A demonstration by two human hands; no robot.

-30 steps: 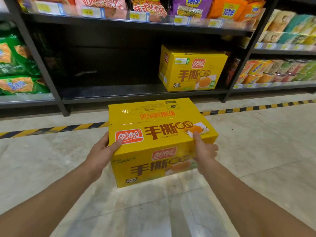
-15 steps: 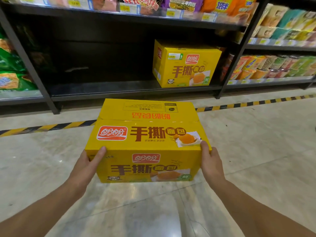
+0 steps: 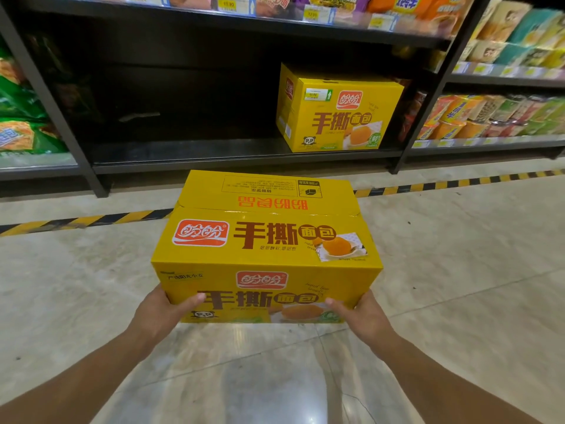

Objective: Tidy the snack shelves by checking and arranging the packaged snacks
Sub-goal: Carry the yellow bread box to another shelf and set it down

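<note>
The two hands are set apart, each clamped on a lower near corner of a yellow carton (image 3: 266, 240). The left hand (image 3: 159, 313) grips the left corner with its thumb laid across the printed near face. The right hand (image 3: 363, 316) grips the right corner the same way. The other fingers of both hands are hidden behind or under the carton. Both forearms reach in from the near edge of the view.

The carton is held off the floor (image 3: 458, 270), roughly level, its long side facing the person. Its top and near face carry a red logo, brown lettering and a picture of bread.

Beyond it, a yellow-and-black striped line (image 3: 91, 220) runs across the pale tiled floor along the foot of the shelving. On the dark bottom shelf (image 3: 183, 154), towards its right end, stands a second yellow carton (image 3: 336, 117) of the same print, upright, with a small price label on its front. The rest of that shelf to the left is in shadow.

The shelf above holds snack bags (image 3: 336, 1) behind a row of price tags (image 3: 235, 6). Green bags (image 3: 18, 117) fill the unit at far left. At right, cup-shaped snacks (image 3: 489, 117) line a lower shelf, with pale packets (image 3: 519, 35) above them, blurred.
</note>
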